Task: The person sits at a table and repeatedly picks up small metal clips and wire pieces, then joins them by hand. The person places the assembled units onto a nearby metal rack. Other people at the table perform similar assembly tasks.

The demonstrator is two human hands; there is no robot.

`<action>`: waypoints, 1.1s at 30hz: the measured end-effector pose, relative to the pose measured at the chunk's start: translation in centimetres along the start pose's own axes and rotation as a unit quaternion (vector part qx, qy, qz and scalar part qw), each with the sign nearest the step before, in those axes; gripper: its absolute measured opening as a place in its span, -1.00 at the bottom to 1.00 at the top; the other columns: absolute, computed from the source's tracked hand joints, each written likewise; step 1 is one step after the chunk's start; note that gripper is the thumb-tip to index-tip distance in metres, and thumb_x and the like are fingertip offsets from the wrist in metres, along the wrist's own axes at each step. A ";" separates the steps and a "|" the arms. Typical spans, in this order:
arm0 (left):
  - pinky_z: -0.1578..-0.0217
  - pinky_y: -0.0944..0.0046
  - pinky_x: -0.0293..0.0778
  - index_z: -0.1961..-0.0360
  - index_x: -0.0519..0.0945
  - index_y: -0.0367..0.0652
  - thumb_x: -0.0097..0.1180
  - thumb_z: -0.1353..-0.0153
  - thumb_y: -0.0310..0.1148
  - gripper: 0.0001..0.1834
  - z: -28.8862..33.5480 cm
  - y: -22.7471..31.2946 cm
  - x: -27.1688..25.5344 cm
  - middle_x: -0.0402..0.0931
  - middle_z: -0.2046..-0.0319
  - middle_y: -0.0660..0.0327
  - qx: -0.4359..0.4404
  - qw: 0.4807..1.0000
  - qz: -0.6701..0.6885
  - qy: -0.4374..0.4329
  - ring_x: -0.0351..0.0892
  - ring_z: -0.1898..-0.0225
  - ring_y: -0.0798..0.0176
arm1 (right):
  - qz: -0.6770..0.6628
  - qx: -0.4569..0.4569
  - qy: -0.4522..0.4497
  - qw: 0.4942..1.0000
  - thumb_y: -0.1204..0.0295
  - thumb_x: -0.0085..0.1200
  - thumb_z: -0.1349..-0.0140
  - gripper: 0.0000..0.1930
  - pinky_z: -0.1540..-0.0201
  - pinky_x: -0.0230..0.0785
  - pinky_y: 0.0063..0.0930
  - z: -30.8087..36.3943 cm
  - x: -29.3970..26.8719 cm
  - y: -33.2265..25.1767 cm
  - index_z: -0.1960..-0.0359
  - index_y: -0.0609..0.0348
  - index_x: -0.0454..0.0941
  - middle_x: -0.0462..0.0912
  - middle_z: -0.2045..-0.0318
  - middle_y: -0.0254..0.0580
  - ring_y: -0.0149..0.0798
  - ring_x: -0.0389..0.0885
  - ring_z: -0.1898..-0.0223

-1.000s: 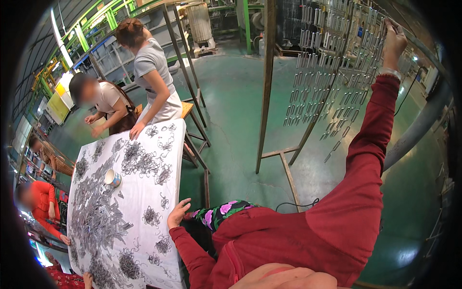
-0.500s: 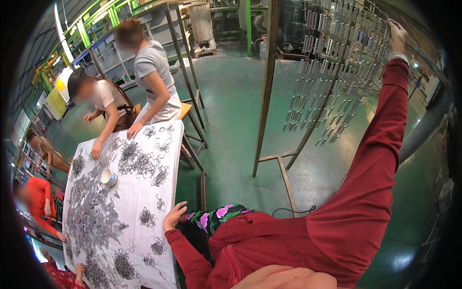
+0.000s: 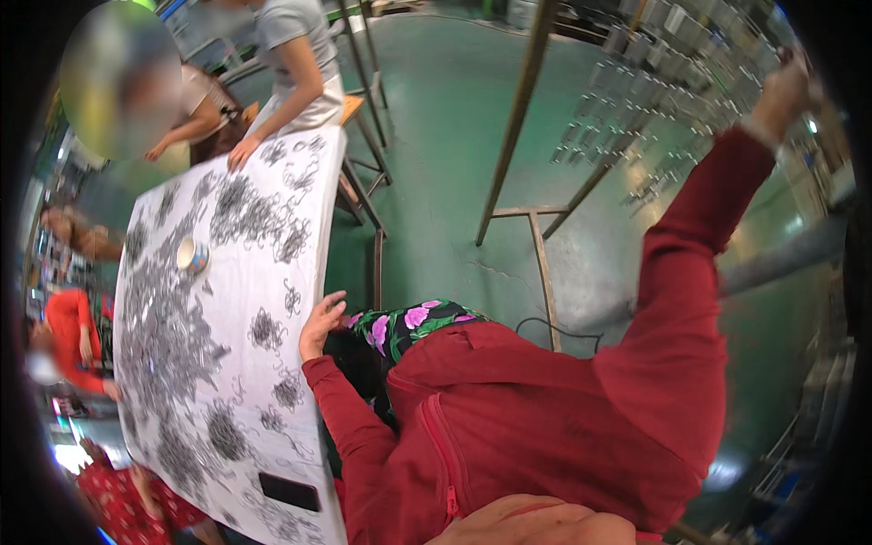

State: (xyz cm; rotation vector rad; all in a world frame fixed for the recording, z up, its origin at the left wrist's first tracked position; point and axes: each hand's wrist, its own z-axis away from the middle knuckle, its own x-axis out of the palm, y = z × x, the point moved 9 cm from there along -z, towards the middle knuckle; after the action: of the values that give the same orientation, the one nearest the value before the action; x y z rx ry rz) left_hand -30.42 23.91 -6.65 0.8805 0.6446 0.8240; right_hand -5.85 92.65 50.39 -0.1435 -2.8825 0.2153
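Observation:
My left hand [image 3: 320, 325] rests at the right edge of a white-covered table [image 3: 313, 204], its fingers apart and nothing in it. Close by on the cloth lie small tangled heaps of thin dark wire hooks [image 3: 266, 329]. My right arm reaches up to the far right, where my right hand [image 3: 783, 91] is raised beside a tall rack. Blur hides its fingers and anything in them. Rows of shiny narrow metal pieces [image 3: 590, 123] hang from the rack, left of that hand.
A pile of small grey metal pieces [image 3: 182, 341], a paper cup [image 3: 192, 255] and a black phone [image 3: 289, 491] lie on the table. Co-workers stand along its far and left sides, one in grey [image 3: 292, 68]. The rack's brown post [image 3: 518, 118] and feet stand ahead; a cable [image 3: 554, 329] lies on the floor.
The view has tipped downward, bringing the phone into sight. My right arm is more bent, and its hand has shifted rightward and lower against the rack. My left hand stays at the table edge.

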 end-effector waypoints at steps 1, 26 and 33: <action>0.16 0.37 0.43 -0.17 0.36 -0.16 0.08 -0.22 -0.28 -0.51 0.8 0.3 -0.6 0.37 -0.06 0.13 0.003 0.999 0.004 0.036 0.50 0.20 0.34 | -0.132 0.021 -0.016 0.991 0.38 0.14 -0.10 -0.89 0.12 0.20 -0.35 3.4 1.8 -4.1 0.38 0.11 0.62 0.57 0.46 -0.34 -0.44 0.42 0.40; 0.03 0.19 0.39 0.05 0.51 -0.15 0.09 -0.19 -0.23 -0.66 27.5 -3.8 3.0 0.52 0.12 0.10 0.022 0.925 -0.023 0.378 0.49 0.04 0.08 | -0.825 0.214 -0.051 -0.521 0.73 -0.19 -0.02 -0.74 0.01 0.45 -0.32 26.0 0.7 -62.4 0.73 0.21 0.47 0.52 0.71 -0.12 -0.17 0.64 0.46; 0.00 0.15 0.36 0.04 0.51 -0.15 0.08 -0.19 -0.20 -0.64 27.2 -2.6 1.5 0.51 0.11 0.09 0.022 0.920 -0.048 0.387 0.46 0.03 0.05 | -0.855 0.258 -0.018 -0.450 0.71 -0.22 -0.03 -0.71 0.02 0.41 -0.41 27.1 1.8 -61.3 0.75 0.14 0.45 0.43 0.75 -0.30 -0.37 0.60 0.49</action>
State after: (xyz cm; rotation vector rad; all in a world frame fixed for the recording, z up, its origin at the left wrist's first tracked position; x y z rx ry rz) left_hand -7.74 13.16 4.26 0.5304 1.3921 1.0727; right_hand -19.19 28.94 34.53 -2.8314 -1.3201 -0.3688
